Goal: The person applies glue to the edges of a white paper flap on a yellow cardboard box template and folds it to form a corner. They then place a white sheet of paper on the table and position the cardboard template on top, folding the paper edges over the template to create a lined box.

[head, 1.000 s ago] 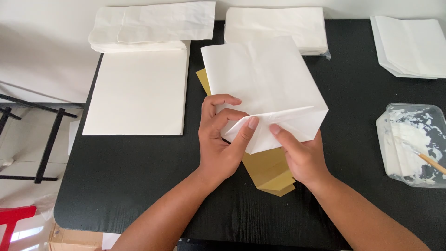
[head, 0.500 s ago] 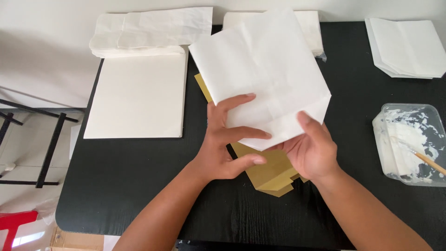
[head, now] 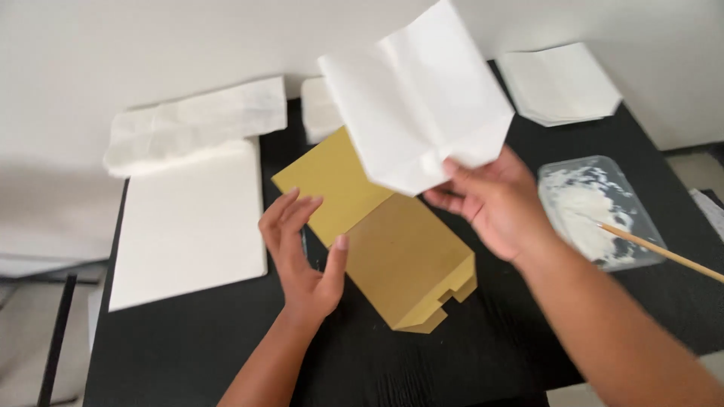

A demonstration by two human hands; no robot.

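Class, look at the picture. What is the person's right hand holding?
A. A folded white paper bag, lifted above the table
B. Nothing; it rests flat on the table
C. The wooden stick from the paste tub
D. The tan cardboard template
A: the right hand pinches the bottom edge of the folded white paper bag, raised clear of the tan cardboard template, while the wooden stick stays in the paste tub.
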